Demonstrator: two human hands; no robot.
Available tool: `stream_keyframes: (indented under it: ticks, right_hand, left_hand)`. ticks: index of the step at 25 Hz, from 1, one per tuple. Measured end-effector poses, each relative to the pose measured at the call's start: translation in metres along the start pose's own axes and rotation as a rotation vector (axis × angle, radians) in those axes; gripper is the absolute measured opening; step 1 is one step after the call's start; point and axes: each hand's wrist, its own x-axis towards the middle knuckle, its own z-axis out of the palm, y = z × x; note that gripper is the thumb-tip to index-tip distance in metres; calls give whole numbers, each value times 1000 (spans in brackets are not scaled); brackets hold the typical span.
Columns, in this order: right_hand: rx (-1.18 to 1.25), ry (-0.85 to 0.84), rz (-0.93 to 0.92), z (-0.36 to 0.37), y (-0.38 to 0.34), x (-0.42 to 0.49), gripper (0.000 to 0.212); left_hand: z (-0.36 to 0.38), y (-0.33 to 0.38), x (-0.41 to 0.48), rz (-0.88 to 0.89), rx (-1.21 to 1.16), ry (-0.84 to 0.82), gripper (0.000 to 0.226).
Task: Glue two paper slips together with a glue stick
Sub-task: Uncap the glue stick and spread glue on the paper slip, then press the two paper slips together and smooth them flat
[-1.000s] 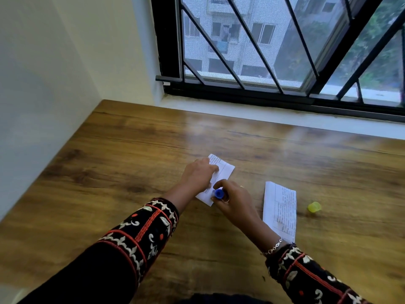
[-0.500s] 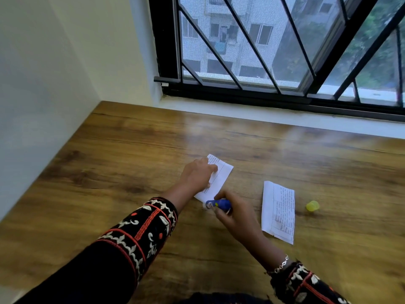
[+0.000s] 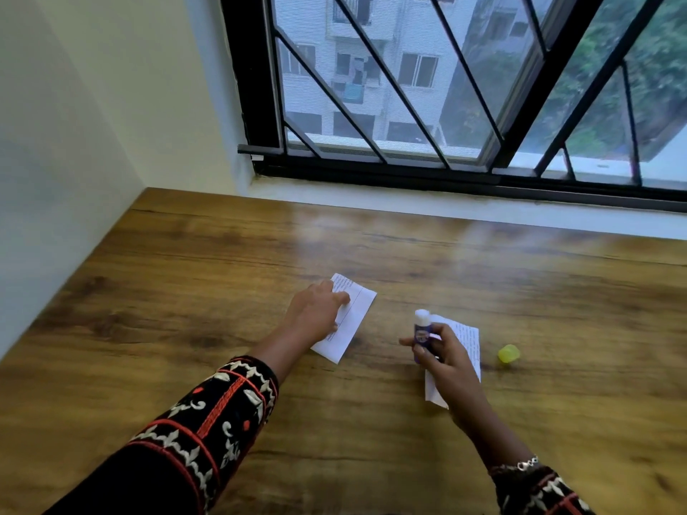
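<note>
Head view: left hand (image 3: 316, 314) flat, fingers relaxed, pressing first slip (image 3: 353, 321) onto desk (image 3: 186, 328); right hand (image 3: 446, 362) gripping uncapped glue stick (image 3: 422, 332) upright over second slip (image 3: 468, 340), yellow cap (image 3: 508, 354) just to its right. Seemingly between gluing and joining; next, probably: free right hand, lay second slip squarely onto first.

My left hand (image 3: 316, 314) rests with fingers flat on a white printed paper slip (image 3: 355, 323) near the middle of the brown wooden table (image 3: 186, 291). My right hand (image 3: 446, 360) grips a blue glue stick (image 3: 422, 330) upright, white tip up, over a second white paper slip (image 3: 469, 340). A small yellow cap (image 3: 508, 354) lies just beyond that slip, towards the table's right edge.
</note>
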Motion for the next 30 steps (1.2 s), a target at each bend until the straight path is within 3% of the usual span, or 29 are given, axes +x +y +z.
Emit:
stream_keyframes:
  ticks: [5,11,17,27,30]
  right_hand:
    - [-28,214,-69,-29,-12,27,21]
    - [-260,480,-77,-82,-14,52,27]
    - [-387,516,48,-111,1,61,33]
    - [-415,433,125,-117,7,60,37]
    - [-405,575,69,-115,-1,46,36]
  left_hand:
    - [2,-1,0,-3,6,3,50]
    - [1,0,2,-10,41,-7,51]
    - [0,2,2,-24,40,-20,52]
    - [-2,4,1,-25,41,-23,51]
    - [-2,4,-1,-21,36,-16,50]
